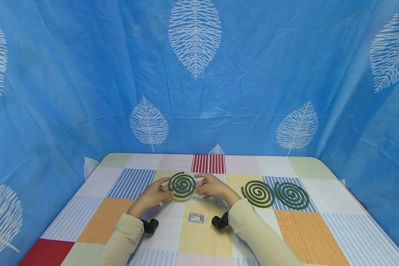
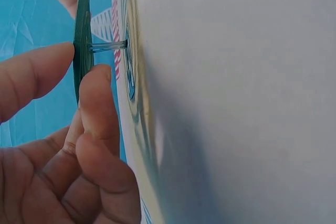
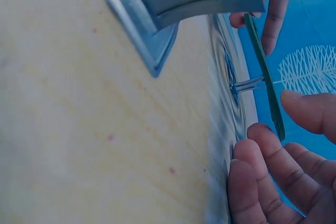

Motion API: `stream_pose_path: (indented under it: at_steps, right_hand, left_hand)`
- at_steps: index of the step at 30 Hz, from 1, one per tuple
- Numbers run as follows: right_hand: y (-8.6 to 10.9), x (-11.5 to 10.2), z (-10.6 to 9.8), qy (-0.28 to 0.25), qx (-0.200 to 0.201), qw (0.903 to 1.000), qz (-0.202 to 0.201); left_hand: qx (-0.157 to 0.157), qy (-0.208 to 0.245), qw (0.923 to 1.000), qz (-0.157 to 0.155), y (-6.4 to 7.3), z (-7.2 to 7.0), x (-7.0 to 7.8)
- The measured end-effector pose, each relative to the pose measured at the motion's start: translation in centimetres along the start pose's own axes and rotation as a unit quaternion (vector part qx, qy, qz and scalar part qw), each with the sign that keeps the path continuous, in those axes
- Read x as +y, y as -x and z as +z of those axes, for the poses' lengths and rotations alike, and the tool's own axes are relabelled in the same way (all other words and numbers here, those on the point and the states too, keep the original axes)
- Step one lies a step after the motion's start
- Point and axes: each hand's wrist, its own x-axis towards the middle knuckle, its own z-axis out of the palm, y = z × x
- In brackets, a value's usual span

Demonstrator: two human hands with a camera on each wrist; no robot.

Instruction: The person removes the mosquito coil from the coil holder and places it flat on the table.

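Observation:
A dark green mosquito coil (image 1: 182, 184) sits raised above the table on a small metal stand, whose thin upright (image 2: 107, 46) meets the coil's middle. With thumb and index finger my left hand (image 1: 154, 193) pinches the coil's left edge. My right hand (image 1: 214, 186) is at the opposite edge, its fingers loosely bent around it. In the right wrist view a narrow gap shows between the right thumb (image 3: 310, 111) and the coil, and the index fingertip lies close behind the edge. A second metal stand (image 1: 195, 218) lies on the cloth between the forearms.
Two more green coils, a left one (image 1: 258, 194) and a right one (image 1: 291, 195), lie flat side by side to the right. A patchwork cloth (image 1: 206, 240) covers the table. Blue leaf-print curtains (image 1: 236, 92) hang behind and at both sides.

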Motion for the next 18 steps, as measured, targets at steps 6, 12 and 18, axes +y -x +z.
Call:
stream_pose_path:
  at_steps: [6, 12, 18]
  right_hand:
    - [-0.32, -0.03, 0.15, 0.001, 0.011, 0.9999, 0.009]
    - [-0.46, -0.05, 0.29, -0.001, 0.016, 0.9998, 0.011]
    - [-0.52, -0.02, 0.34, -0.007, 0.022, 0.9997, 0.013]
  left_hand:
    - [0.0, 0.002, 1.0, -0.007, 0.04, 0.03, 0.13]
    - [0.004, 0.002, 1.0, -0.001, -0.09, 0.01, 0.03]
    - [0.002, 0.011, 0.9999, 0.008, -0.26, -0.12, -0.25]
